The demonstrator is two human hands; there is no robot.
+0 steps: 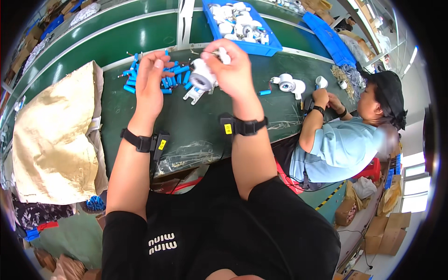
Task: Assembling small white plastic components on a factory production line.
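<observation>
My right hand (232,70) is raised over the green workbench, its fingers wrapped round a white plastic device housing (201,77) with a round grey-rimmed end. The housing is slightly blurred, and part of it is covered by my fingers. Just below it are white pronged parts (193,95); whether they belong to the held housing I cannot make out. My left hand (150,81) has its fingers apart and bent, with nothing visible in them. It is over the edge of a loose pile of blue cylindrical battery cells (175,77), some with wire leads.
A blue bin (268,49) of white housings stands at the back. To the right lie another white housing (287,85) and a single blue cell (264,92). A co-worker (345,140) handles a white part there. A tan sack (56,140) is at left; plastic film (186,156) lies near the front edge.
</observation>
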